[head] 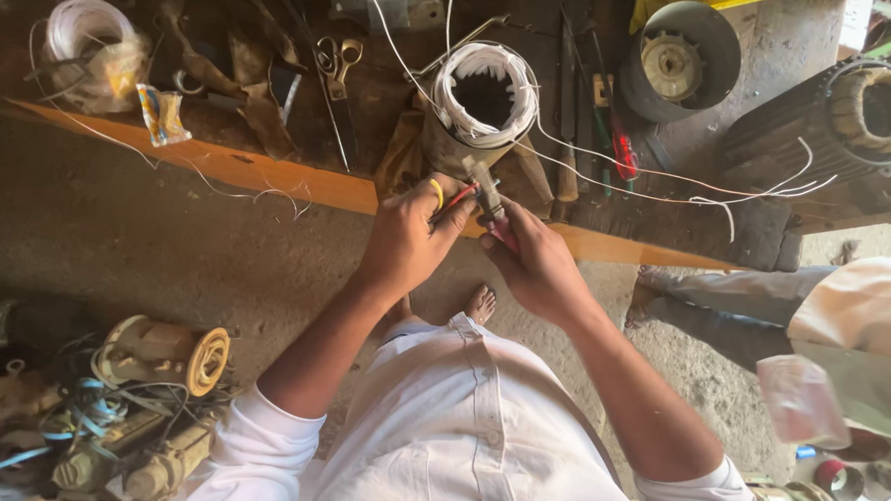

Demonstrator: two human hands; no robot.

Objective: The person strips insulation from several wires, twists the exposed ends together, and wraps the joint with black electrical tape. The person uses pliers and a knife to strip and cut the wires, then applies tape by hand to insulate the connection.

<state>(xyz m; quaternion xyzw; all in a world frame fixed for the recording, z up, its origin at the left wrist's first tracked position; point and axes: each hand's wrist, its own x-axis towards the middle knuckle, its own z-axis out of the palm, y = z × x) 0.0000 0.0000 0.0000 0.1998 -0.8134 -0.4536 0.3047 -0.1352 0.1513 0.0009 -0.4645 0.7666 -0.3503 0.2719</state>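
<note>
Fingers: left hand (406, 241) grips red wire (455, 203); right hand (535, 264) grips pliers (488, 194) by stator (480, 107).

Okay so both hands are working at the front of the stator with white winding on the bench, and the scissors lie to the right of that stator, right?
Not quite. The head view shows the scissors to the left of the stator, not the right. The rest holds: the left hand and right hand work at its front, on the bench.
</note>
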